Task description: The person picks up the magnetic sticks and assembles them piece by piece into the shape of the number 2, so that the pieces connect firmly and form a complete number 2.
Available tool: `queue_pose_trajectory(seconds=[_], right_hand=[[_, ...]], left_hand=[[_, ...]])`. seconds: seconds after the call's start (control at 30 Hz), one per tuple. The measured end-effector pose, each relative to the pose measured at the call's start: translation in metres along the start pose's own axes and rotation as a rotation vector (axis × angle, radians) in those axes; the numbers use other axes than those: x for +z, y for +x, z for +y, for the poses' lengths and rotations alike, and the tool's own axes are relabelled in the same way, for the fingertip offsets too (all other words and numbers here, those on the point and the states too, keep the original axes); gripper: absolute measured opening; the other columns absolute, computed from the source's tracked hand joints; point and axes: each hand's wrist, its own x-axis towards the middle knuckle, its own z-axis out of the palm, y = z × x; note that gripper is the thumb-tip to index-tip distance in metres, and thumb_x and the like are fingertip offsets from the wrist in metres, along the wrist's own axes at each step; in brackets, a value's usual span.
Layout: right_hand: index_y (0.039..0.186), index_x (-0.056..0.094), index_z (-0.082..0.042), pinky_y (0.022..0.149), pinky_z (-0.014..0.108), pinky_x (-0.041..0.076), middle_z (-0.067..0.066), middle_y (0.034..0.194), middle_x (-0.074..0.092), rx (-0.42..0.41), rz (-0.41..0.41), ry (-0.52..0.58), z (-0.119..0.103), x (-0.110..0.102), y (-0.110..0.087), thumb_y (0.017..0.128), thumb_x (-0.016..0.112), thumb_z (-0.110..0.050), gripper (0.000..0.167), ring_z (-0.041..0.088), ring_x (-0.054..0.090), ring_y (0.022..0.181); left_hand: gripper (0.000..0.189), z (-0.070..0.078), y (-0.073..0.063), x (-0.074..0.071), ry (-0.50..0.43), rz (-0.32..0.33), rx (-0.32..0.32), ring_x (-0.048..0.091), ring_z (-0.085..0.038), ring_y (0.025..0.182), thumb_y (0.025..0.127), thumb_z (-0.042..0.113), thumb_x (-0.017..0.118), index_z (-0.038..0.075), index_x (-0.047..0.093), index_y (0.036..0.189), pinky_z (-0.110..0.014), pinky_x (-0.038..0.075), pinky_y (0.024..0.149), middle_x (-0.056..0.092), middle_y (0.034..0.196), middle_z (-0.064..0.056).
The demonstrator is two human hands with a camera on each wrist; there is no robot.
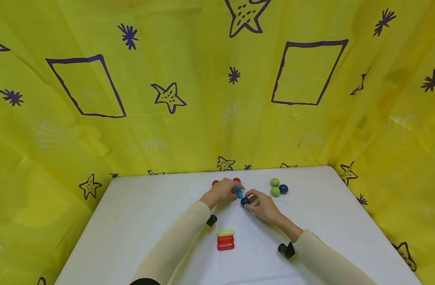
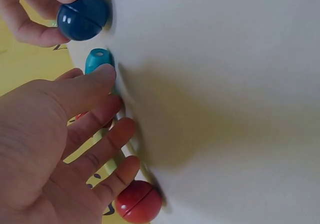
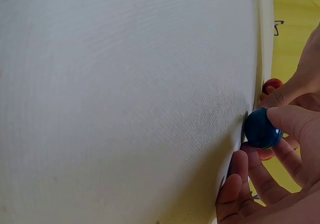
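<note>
My left hand (image 1: pixel 222 191) pinches a light blue rod (image 1: pixel 239 192) between thumb and fingers. In the left wrist view a hole shows in the end of this teal-looking rod (image 2: pixel 97 57). Close by on the right, my right hand (image 1: pixel 265 207) holds a dark blue ball (image 1: pixel 245 202) between thumb and fingers, just off the rod's near end. The ball (image 3: pixel 261 130) has a groove around it, seen in the left wrist view. Beyond the left hand sit two red balls (image 1: pixel 237 180), partly hidden. A green rod (image 2: pixel 116 158) shows behind the left fingers, near a red ball (image 2: pixel 139 202).
Two green balls (image 1: pixel 275 182) and another dark blue ball (image 1: pixel 283 189) stand grouped at the back right of the white table (image 1: pixel 142 206). Nearer me lie a yellow-green rod (image 1: pixel 225 233) and two red rods (image 1: pixel 226 246) side by side. A yellow patterned curtain (image 1: pixel 196 130) surrounds the table.
</note>
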Motion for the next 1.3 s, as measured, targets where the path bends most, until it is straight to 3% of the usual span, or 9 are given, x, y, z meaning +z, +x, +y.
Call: queue_pose_trajectory(seconds=[0.57, 1.07, 1.3], right_hand=[[0.113, 0.066, -0.014, 0.068, 0.032, 0.05, 0.007, 0.104, 0.071, 0.003, 0.002, 0.009, 0.0003, 0.0012, 0.0007, 0.091, 0.078, -0.011, 0.025, 0.018, 0.058, 0.076], [0.109, 0.067, -0.013, 0.071, 0.033, 0.05, 0.007, 0.104, 0.073, -0.021, 0.019, 0.005, -0.0004, 0.0018, -0.0006, 0.09, 0.079, -0.01, 0.024, 0.017, 0.059, 0.077], [0.108, 0.067, -0.013, 0.069, 0.032, 0.049, 0.007, 0.101, 0.073, -0.014, 0.037, 0.0, -0.0016, 0.0043, 0.0002, 0.089, 0.08, -0.012, 0.023, 0.018, 0.057, 0.075]], left_hand=[[0.024, -0.0051, 0.0026, 0.0086, 0.011, 0.036, 0.037, 0.062, -0.013, 0.094, 0.094, 0.013, 0.075, 0.013, 0.076, 0.119, -0.031, 0.052, 0.094, 0.073, 0.106, 0.002], [0.024, -0.0069, 0.0002, 0.0049, -0.108, 0.063, 0.042, 0.065, -0.016, 0.095, 0.094, 0.007, 0.075, 0.01, 0.075, 0.118, -0.031, 0.052, 0.092, 0.074, 0.106, -0.003], [0.025, -0.009, 0.0004, 0.0053, -0.101, 0.059, 0.046, 0.064, -0.015, 0.094, 0.094, 0.007, 0.075, 0.011, 0.075, 0.119, -0.03, 0.052, 0.091, 0.074, 0.106, -0.003]])
